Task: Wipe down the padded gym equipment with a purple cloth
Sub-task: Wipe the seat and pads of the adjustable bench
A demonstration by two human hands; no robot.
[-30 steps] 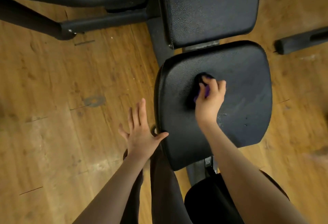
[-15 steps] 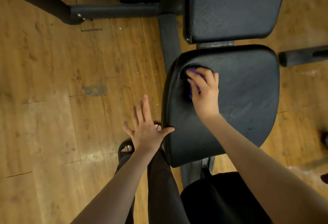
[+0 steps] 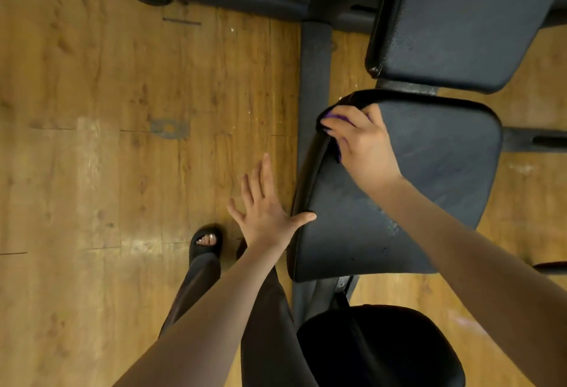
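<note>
right hand [image 3: 365,144] pressing bunched purple cloth [image 3: 337,118] onto far-left corner of black padded vinyl seat pad [image 3: 429,178], fingers curling over cloth; left hand [image 3: 267,211] spread flat, thumb resting on pad's left edge, holding nothing

risk: cloth riding over rounded corner, likely slipping off edge; black padded backrest [image 3: 460,18] looking unwiped; left-side seam getting skipped

Both forearms [image 3: 196,319] are seen bare, with no sleeves. Dark trousers [image 3: 264,340] are worn, and a black open-toed sandal [image 3: 205,247] is worn on the one visible foot.
</note>
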